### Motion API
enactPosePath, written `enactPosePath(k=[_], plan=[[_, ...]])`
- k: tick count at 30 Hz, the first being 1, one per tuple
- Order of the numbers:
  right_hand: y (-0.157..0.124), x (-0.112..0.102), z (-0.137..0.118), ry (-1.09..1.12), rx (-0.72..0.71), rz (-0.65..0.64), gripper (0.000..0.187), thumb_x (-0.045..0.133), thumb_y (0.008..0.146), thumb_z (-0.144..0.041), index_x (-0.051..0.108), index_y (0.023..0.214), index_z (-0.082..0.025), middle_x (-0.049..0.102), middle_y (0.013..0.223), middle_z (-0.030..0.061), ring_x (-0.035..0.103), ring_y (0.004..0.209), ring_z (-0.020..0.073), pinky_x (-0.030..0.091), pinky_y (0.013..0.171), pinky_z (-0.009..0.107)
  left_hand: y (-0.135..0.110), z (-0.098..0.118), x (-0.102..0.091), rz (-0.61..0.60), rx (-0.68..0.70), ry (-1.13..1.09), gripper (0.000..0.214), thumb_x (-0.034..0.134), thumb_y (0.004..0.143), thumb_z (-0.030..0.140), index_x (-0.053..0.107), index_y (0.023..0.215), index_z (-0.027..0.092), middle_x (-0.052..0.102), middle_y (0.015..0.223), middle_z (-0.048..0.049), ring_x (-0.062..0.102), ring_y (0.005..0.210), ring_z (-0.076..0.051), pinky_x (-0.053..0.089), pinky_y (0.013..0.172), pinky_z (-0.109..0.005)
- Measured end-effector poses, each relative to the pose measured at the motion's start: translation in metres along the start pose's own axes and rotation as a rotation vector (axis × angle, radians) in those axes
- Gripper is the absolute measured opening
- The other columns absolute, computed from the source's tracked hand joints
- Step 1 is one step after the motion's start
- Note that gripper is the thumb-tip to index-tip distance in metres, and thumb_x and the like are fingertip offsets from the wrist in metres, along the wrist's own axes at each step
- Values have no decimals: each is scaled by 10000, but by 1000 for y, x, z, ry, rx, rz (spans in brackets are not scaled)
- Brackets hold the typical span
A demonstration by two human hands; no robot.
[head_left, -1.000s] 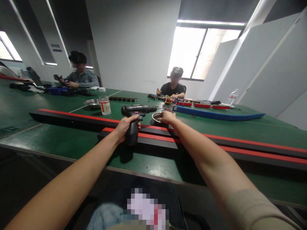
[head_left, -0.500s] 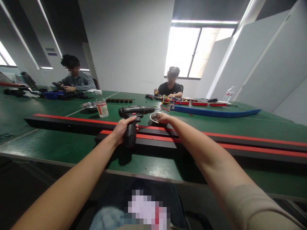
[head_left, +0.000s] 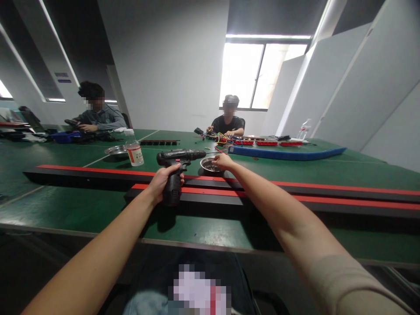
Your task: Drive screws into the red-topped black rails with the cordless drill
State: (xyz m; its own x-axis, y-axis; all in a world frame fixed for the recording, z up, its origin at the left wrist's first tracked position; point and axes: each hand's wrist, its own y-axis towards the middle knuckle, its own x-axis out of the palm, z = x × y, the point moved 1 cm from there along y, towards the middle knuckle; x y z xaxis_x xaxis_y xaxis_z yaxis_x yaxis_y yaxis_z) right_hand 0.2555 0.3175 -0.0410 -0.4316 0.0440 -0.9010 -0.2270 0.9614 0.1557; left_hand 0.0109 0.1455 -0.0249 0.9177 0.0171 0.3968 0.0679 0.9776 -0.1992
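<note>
The left hand [head_left: 160, 181] is gripping one black pistol-shaped drill [head_left: 173, 156] over two long black-and-red bars [head_left: 210, 198]; the right hand [head_left: 225, 162], hold unclear, is hovering by one of two round metal bowls [head_left: 204, 169]. Two people [head_left: 229, 125] are sitting across the green table [head_left: 210, 227], near pale walls [head_left: 164, 78].

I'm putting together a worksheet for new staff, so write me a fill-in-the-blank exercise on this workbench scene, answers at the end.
1. The left hand holds the drill, whose chuck points toward the picture's ____ side.
2. Of the drill and the nearer metal bowl, the right hand is at the ____.
3. The top strips on the long black bars are ____.
4. The long curved piece beyond them is ____.

Missing words: right; bowl; red; blue.
</note>
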Motion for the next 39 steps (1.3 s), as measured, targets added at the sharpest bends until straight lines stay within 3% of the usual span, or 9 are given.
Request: enactPosePath(k=[6, 10, 14, 21, 27, 32, 39], plan=[[-13, -6, -2, 69, -52, 51, 224, 744, 852, -357, 745, 797, -140, 723, 769, 78, 631, 695, 182, 416, 612, 247, 3, -1, -5, -22, -10, 31, 212, 643, 899, 307, 642, 820, 110, 667, 642, -75, 639, 473, -165, 519, 420, -250], [-33, -13, 5, 222, -136, 34, 154, 721, 851, -280, 737, 814, -130, 711, 771, 60, 594, 655, 151, 393, 582, 237, 5, -3, -9, -60, -10, 48, 226, 667, 884, 316, 652, 811, 103, 668, 666, -72, 637, 484, -160, 535, 432, -263], [-62, -18, 14, 349, -217, 10, 230, 673, 895, -337, 738, 845, -123, 701, 764, 57, 563, 637, 140, 386, 562, 230, 6, -4, -11, -99, -11, 56, 232, 684, 875, 316, 659, 806, 96, 663, 692, -65, 644, 512, -154, 544, 451, -258], [-95, -19, 27, 523, -81, -62, 332, 592, 926, -428, 711, 849, -128, 701, 754, 55, 495, 531, 112, 346, 494, 240, 2, -2, -13, -135, -20, 84, 223, 720, 854, 309, 669, 822, 95, 667, 720, -64, 655, 545, -152, 550, 470, -242], [-92, -15, 35, 715, -93, 38, 311, 600, 905, -392, 607, 691, -166, 628, 651, 39, 466, 529, 121, 322, 505, 256, 0, -3, -16, -109, 0, 144, 206, 741, 841, 290, 682, 851, 93, 692, 770, -86, 695, 608, -173, 579, 519, -240], [-90, -17, 37, 923, -28, 48, 292, 627, 899, -414, 589, 741, -172, 599, 679, 30, 539, 604, 140, 370, 536, 245, -5, -2, -13, -96, 7, 207, 190, 740, 841, 277, 691, 837, 94, 694, 766, -90, 691, 604, -175, 573, 502, -238], [-96, -23, 32, 969, 28, 8, 336, 693, 849, -488, 589, 788, -175, 612, 688, 15, 542, 630, 132, 376, 537, 225, -10, 0, -10, -55, 3, 224, 178, 738, 842, 272, 707, 835, 97, 699, 765, -94, 697, 608, -179, 581, 500, -244]])
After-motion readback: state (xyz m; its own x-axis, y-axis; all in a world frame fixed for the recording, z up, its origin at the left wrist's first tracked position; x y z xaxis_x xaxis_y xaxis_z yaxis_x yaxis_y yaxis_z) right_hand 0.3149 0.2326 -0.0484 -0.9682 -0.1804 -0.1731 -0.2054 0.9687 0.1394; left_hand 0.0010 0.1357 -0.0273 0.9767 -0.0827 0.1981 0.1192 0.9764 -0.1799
